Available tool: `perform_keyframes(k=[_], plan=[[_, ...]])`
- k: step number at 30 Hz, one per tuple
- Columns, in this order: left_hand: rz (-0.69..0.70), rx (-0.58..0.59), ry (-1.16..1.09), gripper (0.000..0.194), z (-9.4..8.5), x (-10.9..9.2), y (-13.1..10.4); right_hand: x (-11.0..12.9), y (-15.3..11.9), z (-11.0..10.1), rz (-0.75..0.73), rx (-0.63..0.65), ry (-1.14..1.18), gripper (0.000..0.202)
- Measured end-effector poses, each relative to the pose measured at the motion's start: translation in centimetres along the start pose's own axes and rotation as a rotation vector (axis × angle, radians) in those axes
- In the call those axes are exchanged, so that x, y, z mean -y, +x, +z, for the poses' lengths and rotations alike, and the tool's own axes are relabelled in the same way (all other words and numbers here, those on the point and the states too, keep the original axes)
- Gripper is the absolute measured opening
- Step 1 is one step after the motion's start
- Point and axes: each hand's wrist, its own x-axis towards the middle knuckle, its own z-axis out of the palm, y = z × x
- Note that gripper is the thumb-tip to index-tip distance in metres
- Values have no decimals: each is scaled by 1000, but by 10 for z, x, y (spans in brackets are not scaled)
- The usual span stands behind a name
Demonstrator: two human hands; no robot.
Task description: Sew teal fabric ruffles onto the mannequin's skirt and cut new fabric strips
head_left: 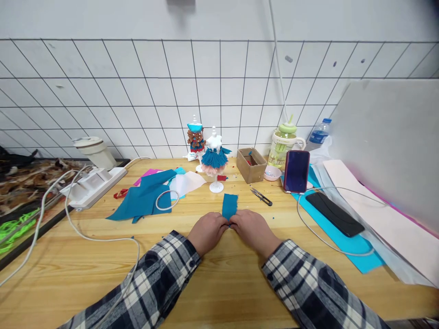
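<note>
A small strip of teal crepe paper (229,204) lies on the wooden table, its near end pinched between both hands. My left hand (208,232) is closed on the strip's left side, thumb and fingertips together. My right hand (253,232) grips it from the right, the two hands' fingertips almost touching. The very end of the strip is hidden by the fingers. Just beyond stands a white mini dress form (215,185) wearing a teal ruffled skirt (214,158) over a pink layer. Thread snips (261,197) lie to the right of it.
Teal sheets (147,196) and a white ring (167,200) lie left. Behind are a second dressed form (195,139), a cardboard box (252,165), a pink dish (272,173) and a drink jug (284,146). A phone (297,171), black case (334,214) and cables occupy the right; a power strip (96,185) sits left.
</note>
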Motion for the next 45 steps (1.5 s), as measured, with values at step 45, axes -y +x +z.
perform_keyframes(k=[45], plan=[[-22, 6, 27, 20, -3, -3, -1, 2, 0, 2, 40, -10, -56, 23]])
